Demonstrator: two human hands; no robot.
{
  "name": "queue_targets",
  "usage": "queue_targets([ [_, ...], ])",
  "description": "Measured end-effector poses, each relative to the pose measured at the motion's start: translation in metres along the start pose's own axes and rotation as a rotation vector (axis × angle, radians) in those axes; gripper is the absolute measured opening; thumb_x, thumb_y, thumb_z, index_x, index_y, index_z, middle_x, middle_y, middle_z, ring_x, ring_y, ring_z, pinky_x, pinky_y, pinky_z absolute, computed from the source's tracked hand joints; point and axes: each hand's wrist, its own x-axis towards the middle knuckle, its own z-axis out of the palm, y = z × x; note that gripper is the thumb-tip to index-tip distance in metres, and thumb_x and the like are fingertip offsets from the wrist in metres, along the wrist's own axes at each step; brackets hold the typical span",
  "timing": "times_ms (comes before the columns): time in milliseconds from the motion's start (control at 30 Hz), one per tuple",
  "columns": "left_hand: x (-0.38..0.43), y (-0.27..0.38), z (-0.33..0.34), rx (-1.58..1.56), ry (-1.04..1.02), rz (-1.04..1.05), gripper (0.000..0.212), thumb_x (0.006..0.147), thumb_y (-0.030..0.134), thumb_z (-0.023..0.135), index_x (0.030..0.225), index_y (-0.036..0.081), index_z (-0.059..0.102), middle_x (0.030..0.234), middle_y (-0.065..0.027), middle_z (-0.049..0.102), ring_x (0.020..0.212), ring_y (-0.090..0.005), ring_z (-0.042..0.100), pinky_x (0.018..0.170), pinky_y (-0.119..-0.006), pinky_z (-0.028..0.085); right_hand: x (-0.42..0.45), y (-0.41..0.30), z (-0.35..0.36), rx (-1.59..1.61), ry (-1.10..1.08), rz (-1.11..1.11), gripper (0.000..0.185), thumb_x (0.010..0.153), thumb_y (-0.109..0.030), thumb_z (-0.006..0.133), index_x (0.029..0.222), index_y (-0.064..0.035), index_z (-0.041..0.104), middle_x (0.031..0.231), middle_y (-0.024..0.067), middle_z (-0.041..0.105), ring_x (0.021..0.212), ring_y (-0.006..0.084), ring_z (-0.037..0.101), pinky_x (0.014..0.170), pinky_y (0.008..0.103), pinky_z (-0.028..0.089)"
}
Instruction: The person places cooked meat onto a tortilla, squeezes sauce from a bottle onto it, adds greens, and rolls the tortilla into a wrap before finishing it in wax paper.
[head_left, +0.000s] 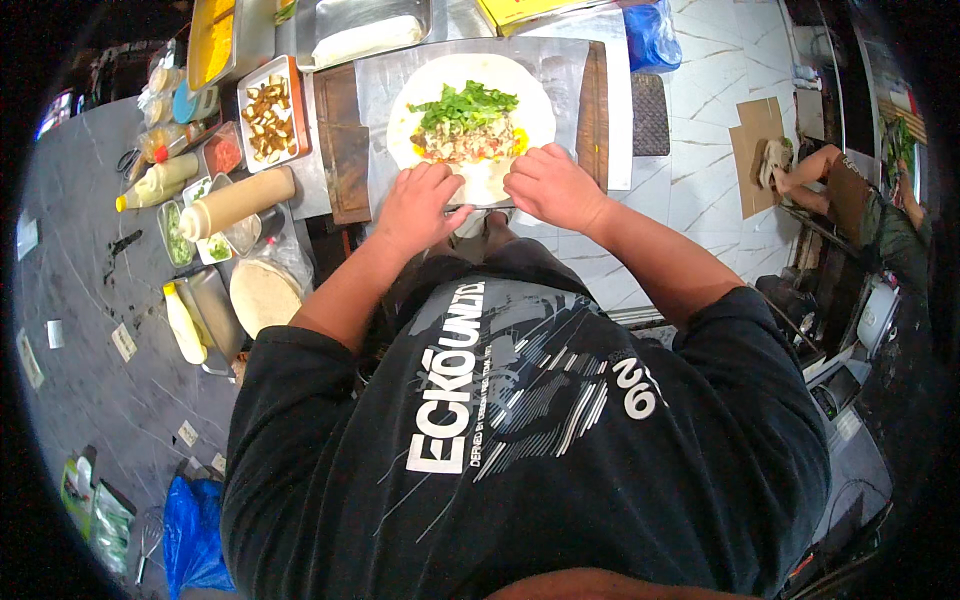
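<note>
My left hand and my right hand grip the near edge of a large flour tortilla, one at each side, fingers curled over it. Across the tortilla's middle lie shredded green lettuce and, nearer me, a chopped filling with red and pale bits. Yellow pieces show at both ends of the filling. Beneath the tortilla is a sheet of paper on a dark wooden board. My fingertips are partly hidden against the tortilla.
To the left stand a tray of browned chunks, a squeeze bottle of tan sauce and a tortilla stack. Beyond the board are a metal tray with a white roll and a yellow box. Another person sits at far right.
</note>
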Motion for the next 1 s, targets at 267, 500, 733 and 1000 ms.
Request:
queue_targets([
  [267, 0.001, -0.007, 0.004, 0.004, -0.01, -0.022, 0.03, 0.096, 0.028, 0.089, 0.12, 0.012, 0.079, 0.119, -0.0084, 0.071, 0.117, -0.033, 0.068, 0.1, -0.049, 0.053, 0.003, -0.005, -0.007, 0.06, -0.046, 0.044, 0.023, 0.099, -0.03, 0.083, 0.112, -0.0159, 0.071, 0.112, 0.0049, 0.066, 0.112, 0.028, 0.069, 0.1, 0.0481, 0.05],
  [500, -0.001, -0.003, 0.003, -0.002, -0.019, -0.035, 0.043, 0.092, 0.034, 0.093, 0.126, 0.012, 0.078, 0.121, -0.0079, 0.069, 0.121, -0.033, 0.067, 0.106, -0.049, 0.053, 0.003, 0.006, -0.007, 0.0, -0.118, -0.036, 0.031, 0.097, -0.028, 0.088, 0.121, -0.0146, 0.074, 0.116, 0.0025, 0.068, 0.115, 0.026, 0.068, 0.101, 0.045, 0.05],
  [733, -0.001, -0.001, 0.001, -0.009, 0.034, 0.0, 0.043, 0.091, 0.03, 0.095, 0.126, 0.013, 0.077, 0.121, -0.0081, 0.071, 0.119, -0.0335, 0.067, 0.102, -0.049, 0.053, 0.011, 0.01, -0.007, 0.02, 0.01, -0.109, 0.017, 0.098, -0.028, 0.082, 0.104, -0.0155, 0.072, 0.103, 0.0025, 0.065, 0.106, 0.0249, 0.069, 0.093, 0.0443, 0.05],
  [1000, 0.01, -0.007, 0.001, -0.106, 0.157, -0.093, 0.025, 0.097, 0.016, 0.087, 0.119, 0.01, 0.08, 0.112, -0.0113, 0.077, 0.111, -0.0368, 0.072, 0.096, -0.051, 0.055, 0.022, 0.004, -0.016, 0.149, 0.083, 0.115, 0.021, 0.102, -0.027, 0.085, 0.112, -0.0105, 0.076, 0.109, 0.0086, 0.072, 0.109, 0.0332, 0.07, 0.097, 0.0482, 0.051],
])
